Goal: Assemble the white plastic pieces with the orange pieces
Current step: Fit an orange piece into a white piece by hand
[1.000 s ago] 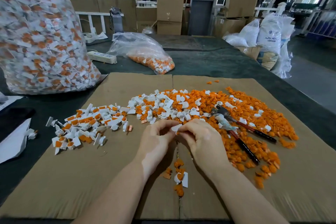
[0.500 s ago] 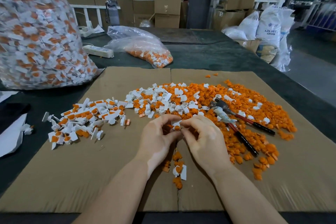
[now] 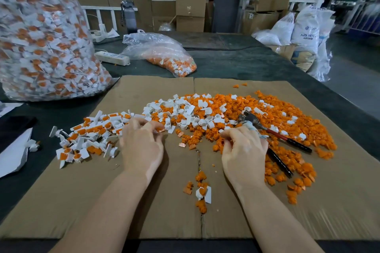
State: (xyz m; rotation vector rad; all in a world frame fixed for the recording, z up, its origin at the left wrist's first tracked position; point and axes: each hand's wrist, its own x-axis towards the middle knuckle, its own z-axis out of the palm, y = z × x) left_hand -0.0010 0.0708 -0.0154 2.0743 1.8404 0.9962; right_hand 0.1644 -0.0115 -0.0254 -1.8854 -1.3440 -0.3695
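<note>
progress: decent pile of finished pieces point(image 3: 86, 135) at left | loads of orange pieces point(image 3: 267, 121) and white pieces point(image 3: 185, 113) left on cardboard point(image 3: 144, 201) | left hand point(image 3: 141, 146) pinching something orange | right hand point(image 3: 244, 150) curled, can't tell what's in it

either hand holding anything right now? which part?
Left hand: fingertips curled at the edge of the assembled pile, possibly pinching an orange piece; hold point unclear. Right hand: fingers curled over orange pieces; cannot tell.
</note>
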